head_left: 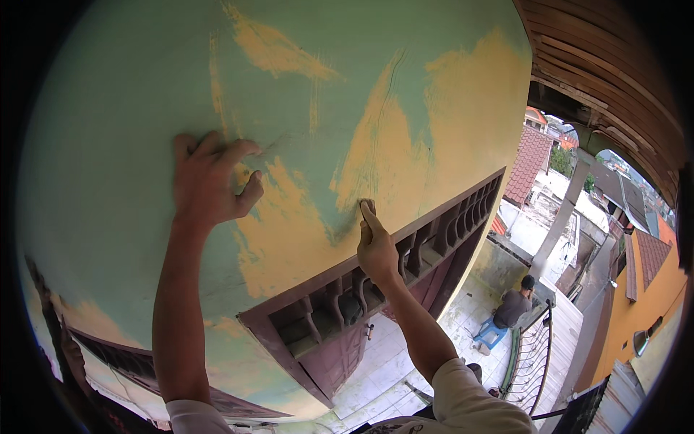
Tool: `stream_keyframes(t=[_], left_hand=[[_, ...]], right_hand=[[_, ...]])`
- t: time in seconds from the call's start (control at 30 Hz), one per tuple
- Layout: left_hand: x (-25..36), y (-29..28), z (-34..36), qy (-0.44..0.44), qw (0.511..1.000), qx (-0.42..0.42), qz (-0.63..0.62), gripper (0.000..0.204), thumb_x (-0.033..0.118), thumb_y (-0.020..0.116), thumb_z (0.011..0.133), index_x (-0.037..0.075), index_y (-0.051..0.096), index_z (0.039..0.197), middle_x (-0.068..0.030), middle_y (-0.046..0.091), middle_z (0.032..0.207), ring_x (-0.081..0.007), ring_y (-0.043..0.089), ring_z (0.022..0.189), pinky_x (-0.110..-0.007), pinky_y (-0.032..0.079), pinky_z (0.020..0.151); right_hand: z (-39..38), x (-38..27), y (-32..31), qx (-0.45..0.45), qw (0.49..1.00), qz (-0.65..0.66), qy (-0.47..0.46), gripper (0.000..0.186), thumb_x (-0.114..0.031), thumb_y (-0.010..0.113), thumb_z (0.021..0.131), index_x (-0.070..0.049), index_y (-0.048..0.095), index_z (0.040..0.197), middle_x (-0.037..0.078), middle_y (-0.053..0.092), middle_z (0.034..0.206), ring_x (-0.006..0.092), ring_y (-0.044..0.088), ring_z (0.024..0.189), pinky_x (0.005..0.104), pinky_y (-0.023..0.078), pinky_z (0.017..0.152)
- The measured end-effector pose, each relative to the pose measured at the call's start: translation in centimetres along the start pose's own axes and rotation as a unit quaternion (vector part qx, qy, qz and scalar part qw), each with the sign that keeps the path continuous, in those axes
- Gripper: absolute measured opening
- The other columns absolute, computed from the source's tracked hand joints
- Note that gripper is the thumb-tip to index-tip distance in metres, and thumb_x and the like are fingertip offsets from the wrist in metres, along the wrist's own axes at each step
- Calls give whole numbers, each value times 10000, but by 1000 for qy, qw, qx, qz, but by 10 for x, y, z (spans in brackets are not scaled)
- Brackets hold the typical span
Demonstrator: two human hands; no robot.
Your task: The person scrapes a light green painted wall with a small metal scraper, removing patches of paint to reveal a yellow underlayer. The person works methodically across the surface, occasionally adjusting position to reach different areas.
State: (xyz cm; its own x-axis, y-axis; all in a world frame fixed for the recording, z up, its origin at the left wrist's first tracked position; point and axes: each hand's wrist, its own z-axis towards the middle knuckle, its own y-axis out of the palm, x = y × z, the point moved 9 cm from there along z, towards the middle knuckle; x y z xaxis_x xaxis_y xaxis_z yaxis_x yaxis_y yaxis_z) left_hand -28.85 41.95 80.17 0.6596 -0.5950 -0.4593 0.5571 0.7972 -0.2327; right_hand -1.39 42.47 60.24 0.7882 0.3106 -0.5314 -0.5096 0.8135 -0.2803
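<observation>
In the head view, a tall painted wall [108, 188] fills the left and middle, facing the person and within reach of both hands. Its green coat is broken by ragged yellow patches [282, 224], densest in the middle and toward the right edge, with thin streaks higher up. A fine dark crack-like line runs down through one patch.

The left hand [210, 181] lies at the wall with fingers spread wide and thumb held apart, just beside a yellow patch. The right hand [377, 249] is against the wall lower down, its fingers drawn together and thumb pointing up; a small dark edge shows at the thumb tip, but I cannot tell whether it is a held piece.

Below the right hand, a dark wooden grille [336, 300] with turned balusters tops a maroon door [336, 358]. Pale floor tiles [383, 351] lie far below, where another person [515, 307] sits on a blue stool [491, 334] near a curved metal railing [531, 362]. Brown slats [600, 65] slope overhead at right; beyond are tiled roofs [523, 163] and an orange building [650, 289].
</observation>
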Motion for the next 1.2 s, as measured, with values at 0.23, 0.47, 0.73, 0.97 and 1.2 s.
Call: stream_keyframes(t=[0.23,0.47,0.73,0.97,1.2], left_hand=[[1,-2,5,-8,1000,4,20,303,300,797,758,236,731,1047,-3,636,748,-231,527,791,-418,381,889],[-2,4,0,-6,1000,-1,8,325,282,792,739,239,735,1056,-7,642,774,-229,535,795,-417,389,901],[-2,-2,-2,3,1000,6,12,298,287,761,771,227,732,1062,6,628,759,-232,532,769,-409,393,882],[2,0,-1,8,999,32,14,247,311,724,823,224,736,1053,7,619,753,-231,502,728,-399,388,839],[-2,-3,-1,7,999,37,23,235,358,691,874,211,739,1051,21,538,657,-210,491,685,-391,382,824]], right_hand=[[20,12,-6,15,991,85,103,449,-137,448,1150,-34,536,1578,250,561,1585,410,495,1506,480,446,1216],[49,33,-10,40,977,154,144,453,-154,427,1161,-13,513,1583,246,501,1636,412,454,1531,467,429,1234],[36,11,-4,-23,968,138,209,444,-164,465,1161,-38,527,1582,269,571,1570,374,524,1497,437,466,1203],[-20,7,16,5,993,43,109,454,-136,473,1149,-88,508,1599,282,667,1425,473,657,1278,489,555,1054],[-53,-5,35,22,989,105,102,463,-117,474,1145,-34,488,1601,251,536,1603,406,542,1454,436,481,1175]])
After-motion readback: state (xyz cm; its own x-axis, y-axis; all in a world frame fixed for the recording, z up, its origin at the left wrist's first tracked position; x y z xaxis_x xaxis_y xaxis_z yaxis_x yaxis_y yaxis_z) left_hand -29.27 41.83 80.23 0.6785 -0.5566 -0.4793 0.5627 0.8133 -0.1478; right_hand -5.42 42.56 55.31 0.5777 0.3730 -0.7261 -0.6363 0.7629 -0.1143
